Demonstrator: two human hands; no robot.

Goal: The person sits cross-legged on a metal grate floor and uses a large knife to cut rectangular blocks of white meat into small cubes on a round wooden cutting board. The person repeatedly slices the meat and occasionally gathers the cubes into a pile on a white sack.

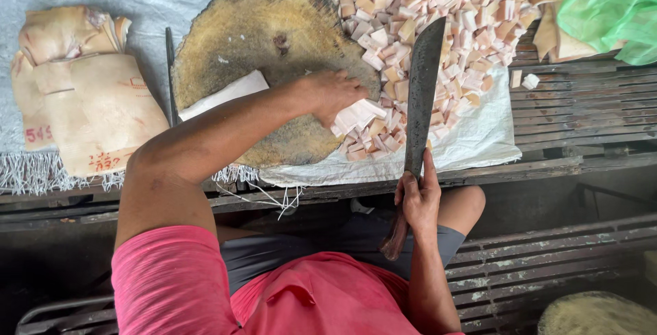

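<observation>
Cubes (pixel 438 6) right of chopping block (pixel 267 34)
</observation>
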